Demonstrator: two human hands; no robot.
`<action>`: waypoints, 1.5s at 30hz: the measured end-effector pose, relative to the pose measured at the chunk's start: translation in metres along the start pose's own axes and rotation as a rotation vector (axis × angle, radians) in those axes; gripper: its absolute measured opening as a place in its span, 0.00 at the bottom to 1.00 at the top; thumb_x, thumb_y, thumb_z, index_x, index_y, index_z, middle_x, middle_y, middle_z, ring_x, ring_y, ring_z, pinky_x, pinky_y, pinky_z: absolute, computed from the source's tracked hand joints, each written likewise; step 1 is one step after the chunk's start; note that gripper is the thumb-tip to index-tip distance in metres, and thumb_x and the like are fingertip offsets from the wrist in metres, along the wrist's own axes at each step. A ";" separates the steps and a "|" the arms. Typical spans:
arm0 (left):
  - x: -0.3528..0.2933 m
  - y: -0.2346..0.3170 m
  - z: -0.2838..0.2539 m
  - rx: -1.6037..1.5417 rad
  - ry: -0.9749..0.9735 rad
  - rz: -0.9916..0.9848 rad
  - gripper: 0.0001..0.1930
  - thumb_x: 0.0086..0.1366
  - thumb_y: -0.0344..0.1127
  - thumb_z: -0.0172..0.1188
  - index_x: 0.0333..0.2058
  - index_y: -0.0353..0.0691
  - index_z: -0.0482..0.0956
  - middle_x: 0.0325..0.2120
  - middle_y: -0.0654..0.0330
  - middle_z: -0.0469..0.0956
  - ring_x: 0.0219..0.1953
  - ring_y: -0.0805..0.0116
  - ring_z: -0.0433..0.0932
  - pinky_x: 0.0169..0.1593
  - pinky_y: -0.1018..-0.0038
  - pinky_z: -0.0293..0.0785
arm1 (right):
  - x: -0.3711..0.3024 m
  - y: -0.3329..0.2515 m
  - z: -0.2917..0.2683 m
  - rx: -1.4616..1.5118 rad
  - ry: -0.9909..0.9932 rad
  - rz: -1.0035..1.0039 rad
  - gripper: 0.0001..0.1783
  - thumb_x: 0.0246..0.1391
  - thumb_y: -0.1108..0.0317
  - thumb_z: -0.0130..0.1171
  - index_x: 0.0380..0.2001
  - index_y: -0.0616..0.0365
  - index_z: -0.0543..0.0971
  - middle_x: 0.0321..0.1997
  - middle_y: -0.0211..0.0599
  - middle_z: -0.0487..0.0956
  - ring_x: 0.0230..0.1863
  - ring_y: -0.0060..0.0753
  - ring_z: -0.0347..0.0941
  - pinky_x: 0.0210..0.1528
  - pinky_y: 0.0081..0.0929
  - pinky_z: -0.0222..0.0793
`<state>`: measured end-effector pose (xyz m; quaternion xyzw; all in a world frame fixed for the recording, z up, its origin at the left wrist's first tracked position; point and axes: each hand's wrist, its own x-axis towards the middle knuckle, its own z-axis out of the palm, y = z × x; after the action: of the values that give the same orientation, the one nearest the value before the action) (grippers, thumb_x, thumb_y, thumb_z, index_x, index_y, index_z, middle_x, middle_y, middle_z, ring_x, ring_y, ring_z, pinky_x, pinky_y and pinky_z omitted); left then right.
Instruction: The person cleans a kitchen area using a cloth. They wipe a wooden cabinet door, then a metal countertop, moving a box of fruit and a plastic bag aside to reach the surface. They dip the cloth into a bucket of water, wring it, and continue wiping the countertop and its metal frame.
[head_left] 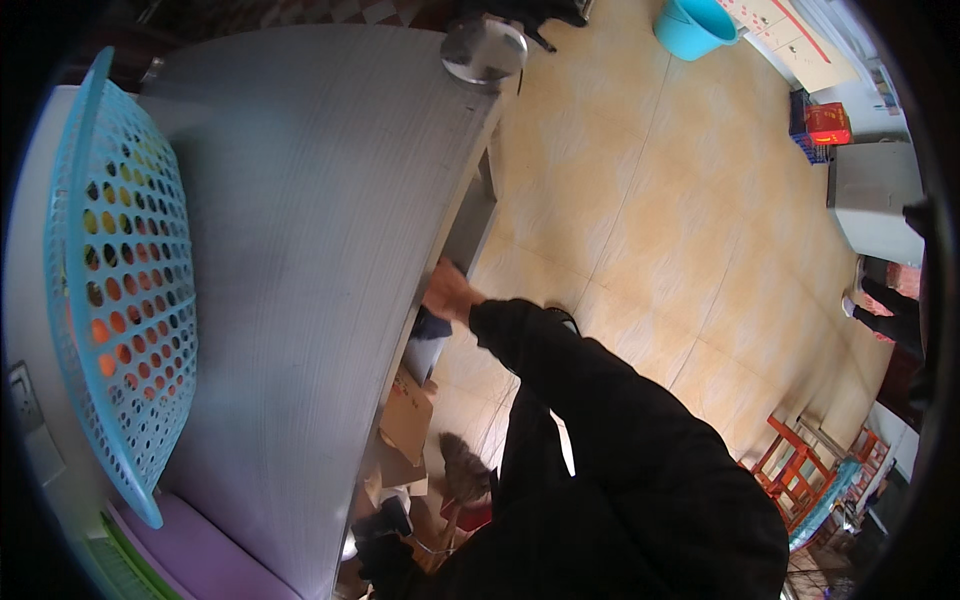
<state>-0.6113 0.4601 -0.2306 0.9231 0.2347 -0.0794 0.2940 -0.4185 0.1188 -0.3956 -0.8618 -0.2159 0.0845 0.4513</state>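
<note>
My right hand (450, 293), in a black sleeve, reaches to the open drawer (472, 228) under the edge of a grey wood-grain tabletop (290, 230). The hand is blurred and its fingers are hidden behind the table edge, so I cannot tell whether they hold anything. Just beside it, dark cloth (430, 325) shows inside the drawer. A small skin-toned patch at the drawer's near corner is too little to make out. I do not see my left hand clearly anywhere.
A light-blue perforated basket (125, 290) with round orange and yellow things stands on the tabletop's left. A shiny metal round (484, 52) sits at the far corner. Cardboard (405, 415) and a brush-like thing (462, 470) are below the edge. A turquoise bucket (692, 30) stands on the tiles.
</note>
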 end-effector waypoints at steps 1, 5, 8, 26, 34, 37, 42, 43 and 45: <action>-0.003 0.004 -0.001 0.007 0.007 0.007 0.30 0.60 0.30 0.56 0.61 0.31 0.64 0.57 0.43 0.70 0.60 0.50 0.68 0.63 0.63 0.61 | 0.009 0.017 -0.007 0.005 0.020 0.068 0.15 0.53 0.65 0.56 0.45 0.39 0.77 0.62 0.39 0.64 0.54 0.49 0.66 0.47 0.47 0.70; -0.024 0.030 -0.006 0.059 0.027 0.042 0.29 0.59 0.28 0.56 0.60 0.31 0.66 0.57 0.43 0.71 0.60 0.50 0.68 0.63 0.64 0.62 | 0.030 0.053 -0.054 -0.072 0.386 0.208 0.17 0.55 0.69 0.53 0.48 0.41 0.76 0.62 0.44 0.64 0.52 0.53 0.68 0.44 0.49 0.74; -0.046 0.063 -0.009 0.101 0.038 0.066 0.28 0.58 0.26 0.56 0.60 0.32 0.67 0.57 0.43 0.71 0.61 0.50 0.68 0.63 0.64 0.62 | 0.034 0.037 -0.078 -0.193 0.461 0.351 0.15 0.56 0.69 0.52 0.48 0.45 0.74 0.59 0.56 0.64 0.44 0.59 0.72 0.40 0.49 0.75; -0.090 0.340 0.109 -0.209 -0.016 0.319 0.26 0.57 0.21 0.59 0.57 0.35 0.72 0.48 0.51 0.78 0.47 0.56 0.78 0.56 0.68 0.70 | -0.187 0.141 -0.302 0.372 -0.423 0.570 0.21 0.53 0.66 0.58 0.52 0.55 0.77 0.46 0.47 0.81 0.44 0.42 0.80 0.46 0.34 0.76; -0.044 0.420 0.167 -0.929 -0.158 -0.033 0.38 0.61 0.23 0.58 0.68 0.38 0.53 0.64 0.55 0.58 0.62 0.57 0.64 0.58 0.65 0.70 | -0.197 0.141 -0.448 1.532 -0.087 0.850 0.27 0.64 0.55 0.53 0.63 0.52 0.67 0.55 0.36 0.78 0.49 0.33 0.79 0.52 0.32 0.76; -0.036 0.441 0.175 -0.903 -0.067 -0.020 0.38 0.58 0.21 0.60 0.67 0.36 0.55 0.63 0.53 0.59 0.61 0.55 0.65 0.59 0.64 0.70 | -0.174 0.143 -0.463 1.687 -0.154 0.877 0.32 0.63 0.42 0.50 0.60 0.54 0.71 0.56 0.38 0.78 0.52 0.34 0.77 0.56 0.36 0.73; -0.007 0.453 0.185 -0.690 0.059 0.037 0.27 0.54 0.21 0.65 0.54 0.30 0.70 0.53 0.50 0.71 0.56 0.58 0.71 0.56 0.67 0.71 | -0.119 0.141 -0.461 1.762 -0.148 0.836 0.34 0.62 0.42 0.52 0.62 0.55 0.69 0.59 0.36 0.76 0.57 0.31 0.74 0.62 0.34 0.68; -0.001 0.455 0.185 -0.621 0.101 0.126 0.24 0.54 0.21 0.66 0.51 0.30 0.72 0.50 0.51 0.72 0.54 0.58 0.72 0.55 0.67 0.71 | -0.105 0.137 -0.461 1.580 -0.188 0.673 0.33 0.62 0.44 0.53 0.63 0.55 0.68 0.59 0.36 0.76 0.57 0.31 0.74 0.61 0.33 0.68; 0.002 0.458 0.187 -0.567 0.155 0.161 0.19 0.54 0.22 0.66 0.45 0.29 0.75 0.45 0.52 0.75 0.50 0.58 0.75 0.53 0.67 0.72 | -0.080 0.131 -0.469 1.308 -0.242 0.604 0.32 0.63 0.49 0.54 0.63 0.55 0.67 0.59 0.34 0.75 0.56 0.29 0.74 0.60 0.32 0.70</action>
<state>-0.3917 0.0243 -0.1518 0.8232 0.1956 0.0836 0.5264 -0.2913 -0.3299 -0.2349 -0.4226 0.0775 0.4118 0.8036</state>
